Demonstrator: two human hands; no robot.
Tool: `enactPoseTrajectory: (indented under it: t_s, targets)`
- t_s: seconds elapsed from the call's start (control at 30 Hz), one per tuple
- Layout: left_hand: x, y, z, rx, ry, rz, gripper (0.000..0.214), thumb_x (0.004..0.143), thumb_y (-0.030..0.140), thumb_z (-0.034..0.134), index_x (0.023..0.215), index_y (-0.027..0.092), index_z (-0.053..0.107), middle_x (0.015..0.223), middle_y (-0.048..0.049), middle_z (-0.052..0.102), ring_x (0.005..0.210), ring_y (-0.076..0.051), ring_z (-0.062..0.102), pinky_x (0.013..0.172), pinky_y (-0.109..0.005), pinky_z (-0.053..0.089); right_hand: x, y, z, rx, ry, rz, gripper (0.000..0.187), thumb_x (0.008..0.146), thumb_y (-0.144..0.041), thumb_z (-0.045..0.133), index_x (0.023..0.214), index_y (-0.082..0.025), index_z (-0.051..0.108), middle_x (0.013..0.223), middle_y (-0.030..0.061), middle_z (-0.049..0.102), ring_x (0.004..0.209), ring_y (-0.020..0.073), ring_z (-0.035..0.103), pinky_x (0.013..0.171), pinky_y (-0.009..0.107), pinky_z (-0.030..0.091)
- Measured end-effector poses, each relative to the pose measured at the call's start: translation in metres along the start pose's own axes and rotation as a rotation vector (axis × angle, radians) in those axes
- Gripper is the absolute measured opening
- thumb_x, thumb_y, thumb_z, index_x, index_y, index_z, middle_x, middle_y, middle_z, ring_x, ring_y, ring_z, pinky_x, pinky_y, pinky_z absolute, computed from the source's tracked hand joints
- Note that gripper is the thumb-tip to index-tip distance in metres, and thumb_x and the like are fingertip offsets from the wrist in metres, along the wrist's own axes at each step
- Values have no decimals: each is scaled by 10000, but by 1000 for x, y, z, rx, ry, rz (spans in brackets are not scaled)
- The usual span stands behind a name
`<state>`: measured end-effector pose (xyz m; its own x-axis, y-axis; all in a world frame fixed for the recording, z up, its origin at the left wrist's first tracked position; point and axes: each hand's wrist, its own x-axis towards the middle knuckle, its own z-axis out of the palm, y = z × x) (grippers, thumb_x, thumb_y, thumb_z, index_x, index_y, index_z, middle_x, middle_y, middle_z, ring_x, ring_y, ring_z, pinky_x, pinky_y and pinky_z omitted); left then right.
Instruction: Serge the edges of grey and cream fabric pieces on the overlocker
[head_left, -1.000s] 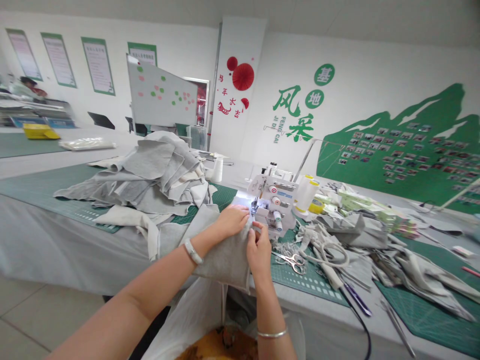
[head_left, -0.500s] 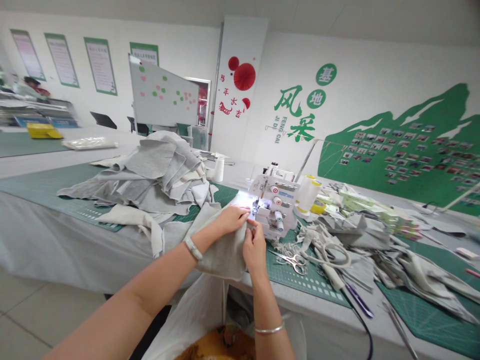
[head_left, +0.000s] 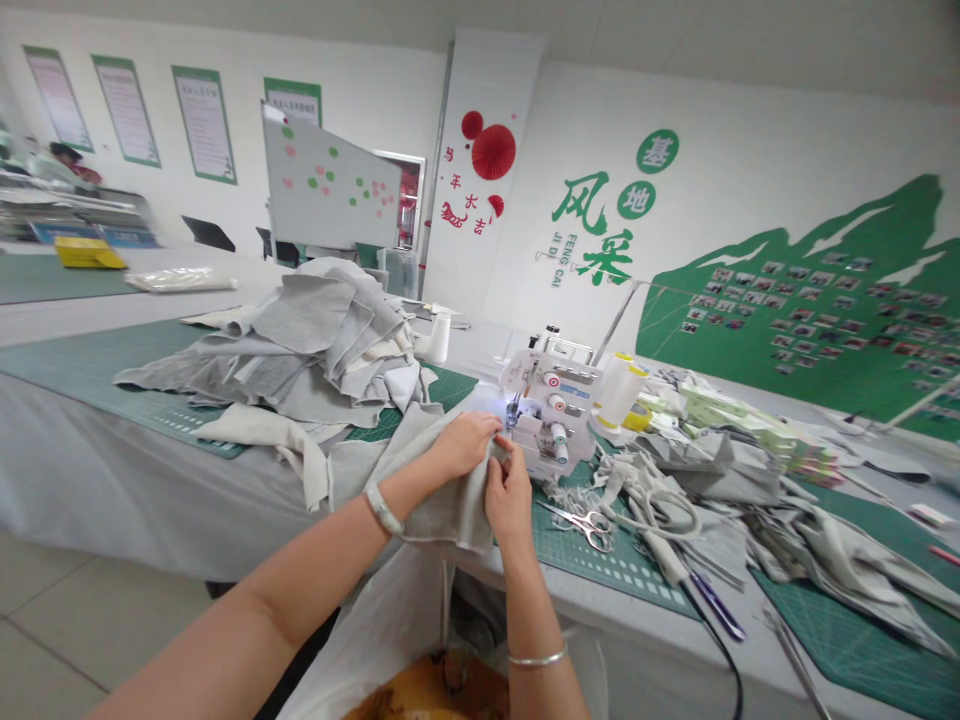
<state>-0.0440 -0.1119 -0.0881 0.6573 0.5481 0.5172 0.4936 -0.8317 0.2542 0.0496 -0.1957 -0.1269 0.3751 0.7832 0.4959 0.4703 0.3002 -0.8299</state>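
A small white sewing machine stands on the table with its work light on. A grey piece of fabric lies in front of its needle and hangs over the table's front edge. My left hand lies curled on top of the fabric just left of the needle, pressing it down. My right hand pinches the fabric's right edge directly before the presser foot. A bracelet sits on each wrist.
A tall heap of grey fabric pieces lies to the left on a green cutting mat. Scissors, white straps, a thread cone and more fabric scraps crowd the right side. A white bag hangs below the table edge.
The fabric has been drawn toward the needle, so less of it hangs over the table edge. Both hands have stayed on it close to the presser foot.
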Motion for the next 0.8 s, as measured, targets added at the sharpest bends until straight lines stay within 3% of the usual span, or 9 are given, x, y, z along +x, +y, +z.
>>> enactPoseTrajectory:
  t_s: [0.23,0.33,0.43,0.5,0.63,0.8]
  targets:
    - [15,-12,-4,-97,-56,10,362,836,52,392,1069,133,657,1148,-82,668,1054,-173,601,974,-311,451,-5,-2,-2,-25,32,-1,334,836,-280,479,1143,-175,559,798,17,611,712,174,567,673,281,430]
    - [20,-13,-6,-100,-62,15,359,844,54,380,1043,127,670,1130,-85,676,1031,-170,609,960,-297,454,-6,-2,-5,-60,48,5,347,837,-291,489,1150,-163,565,615,-55,470,558,144,478,570,252,379]
    - [21,-9,-7,-79,-66,5,358,805,29,401,1011,122,679,1098,-90,682,1009,-184,608,948,-314,452,-5,-2,-6,-81,53,7,327,839,-305,495,1119,-159,580,559,-85,370,507,132,420,530,241,338]
    - [17,-3,-8,-50,-32,0,347,791,25,409,977,125,684,1062,-94,682,1006,-202,598,944,-343,443,-4,-2,-6,-75,40,16,304,848,-315,487,1093,-162,582,563,-77,405,517,137,434,537,244,343]
    - [0,11,-6,-7,54,3,285,834,75,405,901,152,671,987,-78,675,970,-203,589,923,-357,432,-2,0,-6,12,-12,25,295,867,-323,466,1099,-167,561,734,2,617,651,166,561,645,272,417]
    - [-11,10,-4,-51,65,18,289,871,102,400,1013,166,644,1084,-66,662,1023,-190,582,950,-343,419,-2,-1,-7,-37,1,26,313,873,-330,462,1102,-156,584,716,9,631,611,164,544,639,275,418]
